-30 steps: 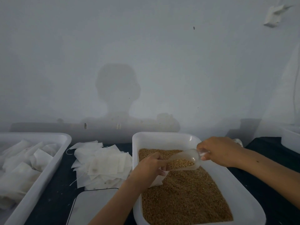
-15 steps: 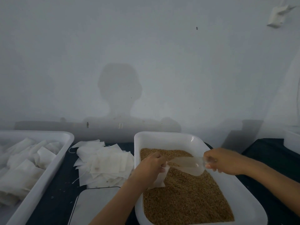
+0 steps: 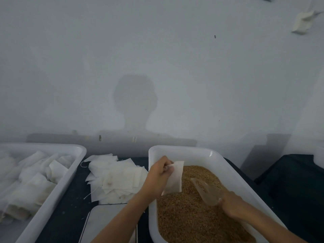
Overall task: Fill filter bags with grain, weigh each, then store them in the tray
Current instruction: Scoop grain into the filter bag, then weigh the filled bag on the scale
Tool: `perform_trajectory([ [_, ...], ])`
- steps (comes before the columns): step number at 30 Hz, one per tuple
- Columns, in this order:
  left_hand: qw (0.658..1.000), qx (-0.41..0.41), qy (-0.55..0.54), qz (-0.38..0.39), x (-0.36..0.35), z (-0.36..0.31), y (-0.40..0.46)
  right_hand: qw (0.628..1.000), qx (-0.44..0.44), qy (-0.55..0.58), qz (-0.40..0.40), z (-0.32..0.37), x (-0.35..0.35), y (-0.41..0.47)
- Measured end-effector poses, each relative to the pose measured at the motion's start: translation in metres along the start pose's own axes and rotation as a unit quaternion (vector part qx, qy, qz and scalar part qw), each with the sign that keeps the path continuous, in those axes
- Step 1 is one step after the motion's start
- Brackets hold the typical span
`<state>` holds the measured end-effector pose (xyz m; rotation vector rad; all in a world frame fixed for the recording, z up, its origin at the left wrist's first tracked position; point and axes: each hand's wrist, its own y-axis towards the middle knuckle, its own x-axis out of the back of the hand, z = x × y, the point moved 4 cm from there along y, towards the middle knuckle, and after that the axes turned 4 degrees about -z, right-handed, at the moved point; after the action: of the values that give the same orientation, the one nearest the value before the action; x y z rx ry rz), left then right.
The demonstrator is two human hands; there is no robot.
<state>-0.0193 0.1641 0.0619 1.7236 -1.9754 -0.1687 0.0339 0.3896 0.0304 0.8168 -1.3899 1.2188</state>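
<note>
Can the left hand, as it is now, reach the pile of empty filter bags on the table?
Probably not yet: the left hand already holds a filter bag over the grain tub. The pile lies close beside it, uncovered, but the fingers are occupied.

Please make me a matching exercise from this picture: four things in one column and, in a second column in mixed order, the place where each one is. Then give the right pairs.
Things:
1. filter bag
2. scoop
3. pile of empty bags
4. scale

Places:
A. lying on the dark table between the two trays
B. held by the right hand, low over the grain
C. at the bottom edge, in front of the pile
D. held by the left hand over the grain tray

Pairs: 1-D, 2-B, 3-A, 4-C
</note>
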Motion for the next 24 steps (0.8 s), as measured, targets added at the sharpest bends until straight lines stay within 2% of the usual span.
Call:
perform_trajectory([
  [2,0.998,0.010,-0.064,-0.020,0.007,-0.006,0.000,0.998,-0.026,-0.043,-0.045,0.007,0.007,-0.002],
  [3,0.996,0.008,-0.087,-0.025,0.010,-0.011,0.000,0.996,-0.011,-0.042,-0.079,0.015,0.016,-0.005],
  [4,0.994,0.003,-0.106,-0.027,0.013,-0.016,0.000,0.993,0.025,0.000,-0.115,0.025,0.026,-0.009],
  [5,0.992,-0.003,-0.126,-0.028,0.015,-0.021,0.000,0.984,0.068,0.092,-0.135,0.035,0.036,-0.013],
  [6,0.989,-0.010,-0.146,-0.029,0.018,-0.026,-0.001,0.960,0.114,0.215,-0.135,0.046,0.044,-0.018],
  [8,0.980,-0.023,-0.193,-0.033,0.024,-0.037,-0.003,0.885,0.189,0.415,-0.091,0.073,0.056,-0.032],
  [10,0.973,-0.038,-0.226,-0.029,0.031,-0.047,-0.006,0.813,0.230,0.530,-0.066,0.092,0.062,-0.042],
  [12,0.971,-0.056,-0.232,-0.020,0.040,-0.053,-0.012,0.775,0.251,0.571,-0.099,0.109,0.067,-0.052],
  [15,0.973,-0.079,-0.213,-0.039,0.059,-0.054,-0.022,0.802,0.286,0.449,-0.272,0.126,0.077,-0.066],
  [17,0.974,-0.078,-0.202,-0.064,0.074,-0.049,-0.031,0.811,0.310,0.365,-0.338,0.141,0.081,-0.077],
  [20,0.969,-0.059,-0.215,-0.108,0.096,-0.037,-0.044,0.797,0.305,0.438,-0.282,0.163,0.073,-0.082],
  [24,0.976,-0.041,-0.163,-0.139,0.120,-0.024,-0.060,0.787,0.257,0.509,-0.237,0.197,0.047,-0.082],
])
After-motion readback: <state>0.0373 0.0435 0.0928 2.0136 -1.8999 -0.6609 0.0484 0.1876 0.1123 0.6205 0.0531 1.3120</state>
